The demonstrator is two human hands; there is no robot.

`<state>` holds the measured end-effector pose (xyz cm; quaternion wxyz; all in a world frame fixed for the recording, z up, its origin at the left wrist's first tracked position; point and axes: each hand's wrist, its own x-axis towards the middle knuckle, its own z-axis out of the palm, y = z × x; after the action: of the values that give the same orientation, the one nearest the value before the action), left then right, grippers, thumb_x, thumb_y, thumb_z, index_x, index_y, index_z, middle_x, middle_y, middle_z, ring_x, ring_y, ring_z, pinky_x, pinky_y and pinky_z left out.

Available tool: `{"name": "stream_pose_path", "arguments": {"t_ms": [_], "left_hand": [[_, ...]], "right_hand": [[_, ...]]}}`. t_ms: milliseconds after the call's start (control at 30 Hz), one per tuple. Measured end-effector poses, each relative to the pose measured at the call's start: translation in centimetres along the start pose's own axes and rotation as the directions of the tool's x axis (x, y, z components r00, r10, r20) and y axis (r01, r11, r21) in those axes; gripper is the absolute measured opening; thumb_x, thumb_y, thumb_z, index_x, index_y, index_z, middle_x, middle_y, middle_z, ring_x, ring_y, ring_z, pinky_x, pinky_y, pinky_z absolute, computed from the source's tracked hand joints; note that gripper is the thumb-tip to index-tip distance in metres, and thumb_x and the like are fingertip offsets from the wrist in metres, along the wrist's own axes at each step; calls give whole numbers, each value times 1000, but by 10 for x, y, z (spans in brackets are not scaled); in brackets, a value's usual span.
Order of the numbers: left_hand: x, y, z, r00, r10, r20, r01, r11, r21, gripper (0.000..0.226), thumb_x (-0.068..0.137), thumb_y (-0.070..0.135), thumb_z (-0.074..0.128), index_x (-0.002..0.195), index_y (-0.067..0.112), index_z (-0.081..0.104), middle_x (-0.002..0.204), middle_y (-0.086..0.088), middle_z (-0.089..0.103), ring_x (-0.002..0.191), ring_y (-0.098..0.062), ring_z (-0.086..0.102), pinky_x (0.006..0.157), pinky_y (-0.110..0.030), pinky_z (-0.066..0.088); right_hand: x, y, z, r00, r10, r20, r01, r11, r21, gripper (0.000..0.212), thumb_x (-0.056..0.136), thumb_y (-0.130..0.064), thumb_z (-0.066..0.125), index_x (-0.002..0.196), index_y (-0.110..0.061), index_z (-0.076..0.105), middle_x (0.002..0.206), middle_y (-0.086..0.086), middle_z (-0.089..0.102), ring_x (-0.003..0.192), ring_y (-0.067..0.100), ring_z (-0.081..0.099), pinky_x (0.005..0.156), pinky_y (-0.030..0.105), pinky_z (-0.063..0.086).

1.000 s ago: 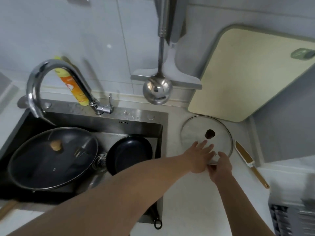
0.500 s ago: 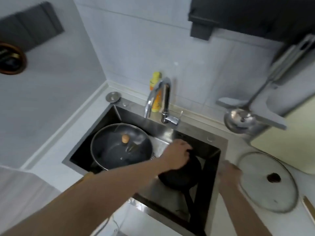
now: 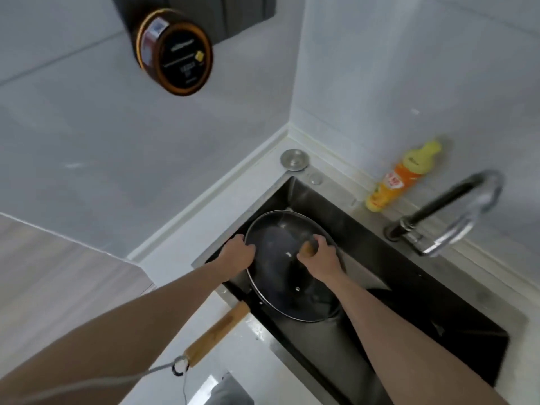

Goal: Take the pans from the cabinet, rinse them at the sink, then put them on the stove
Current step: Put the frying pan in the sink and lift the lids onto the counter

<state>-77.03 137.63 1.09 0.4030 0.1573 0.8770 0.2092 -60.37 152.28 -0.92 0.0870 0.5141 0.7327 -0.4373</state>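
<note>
Lidded pan (image 3: 287,276), sink's (image 3: 455,276) left end: likely heavy, glass lid (image 3: 280,247) fragile, maybe slick; right hand (image 3: 320,257) grips wooden knob (image 3: 307,249), left hand (image 3: 238,252) curls over rim; wooden handle (image 3: 217,334) offers surer hold.

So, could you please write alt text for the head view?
Both hands work on a lidded pan in the sink: the right hand grips the lid's wooden knob, the left hand holds the rim. An orange bottle stands beside the faucet.

Both bare forearms stretched forward, left hand (image 3: 238,254) curled over a rim, right hand (image 3: 320,258) gripping a knob — wrists bent down.
</note>
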Motion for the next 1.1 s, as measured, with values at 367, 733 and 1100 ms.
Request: {"name": "stream_pose_path", "arguments": {"t_ms": [367,733,1100], "left_hand": [[12,14,-2,997,-55,47,60,989,-133,30,96,19,43,66,17,41,76,-5,50,81,-25,49,76,-34,43],[-67,54,0,999,34,42,-8,866,-499,23,94,19,50,116,16,47,92,-11,63,68,-20,58,56,-35,59],[-245,121,150,940,191,283,-57,904,-424,23,97,11,41,117,22,45,74,-7,54,54,-20,53,61,-38,55]], "right_hand": [[12,3,15,984,-135,-119,119,984,-132,17,97,-21,60,113,-17,54,113,10,47,72,2,44,59,14,31],[-80,25,-56,925,-254,-284,229,966,-118,12,87,-36,69,94,-30,60,97,-3,58,88,13,58,85,31,50],[-265,197,-161,872,-140,-468,94,988,-120,15,86,-34,68,97,-25,65,96,-1,63,88,17,59,78,27,44]]}}
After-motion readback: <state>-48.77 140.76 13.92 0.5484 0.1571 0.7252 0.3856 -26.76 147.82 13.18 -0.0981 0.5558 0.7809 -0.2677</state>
